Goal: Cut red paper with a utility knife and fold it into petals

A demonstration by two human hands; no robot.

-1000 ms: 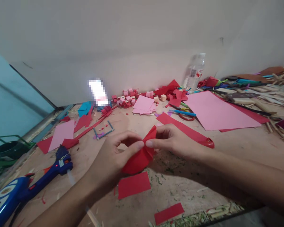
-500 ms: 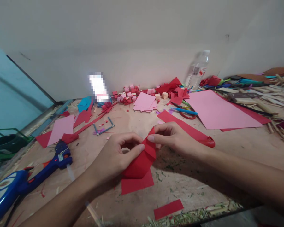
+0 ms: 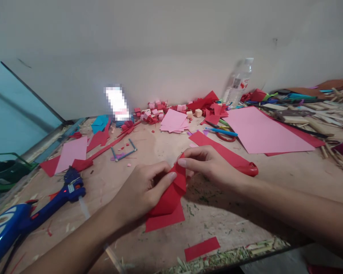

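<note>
A folded piece of red paper [image 3: 171,198] is held between both hands above the table. My left hand [image 3: 148,182] pinches its upper left edge between thumb and fingers. At the top corner, my right hand [image 3: 200,161] grips the same paper with thumb and forefinger. Part of the paper is hidden behind the fingers. Under it, another flat red sheet [image 3: 165,223] shows on the table. A small red paper strip [image 3: 202,248] lies near the front edge.
A blue glue gun [image 3: 71,188] rests at the left. Pink sheets [image 3: 268,131], a plastic bottle [image 3: 238,83], scissors [image 3: 225,137] and a long red strip [image 3: 223,152] lie beyond my right hand. Small paper cubes [image 3: 153,112] and a lit phone [image 3: 117,102] stand by the wall.
Both hands keep their pinch on the red paper and have barely moved. The whole view has shifted slightly.
</note>
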